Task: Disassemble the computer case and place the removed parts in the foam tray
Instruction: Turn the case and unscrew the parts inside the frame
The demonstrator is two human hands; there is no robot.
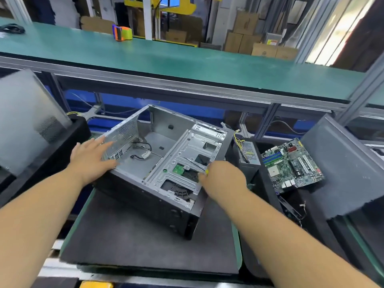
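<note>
The open computer case (158, 146) lies tilted on a dark mat (128, 235), its grey metal inside facing up. A few loose cables (143, 148) lie on its floor. My left hand (91, 156) rests with straight fingers on the case's rear left corner. My right hand (222, 177) is curled round a screwdriver (195, 164) with a yellow handle end, and its thin shaft points over the drive cage (187, 161). A removed motherboard (291, 165) and a power supply (248, 152) sit in the black foam tray (268, 188) to the right.
A grey side panel (342, 167) leans at the right over the tray. Another blurred panel (25, 121) stands at the left beside black foam (70, 138). A green conveyor shelf (187, 65) runs across behind, with an orange tape dispenser (122, 33) on it.
</note>
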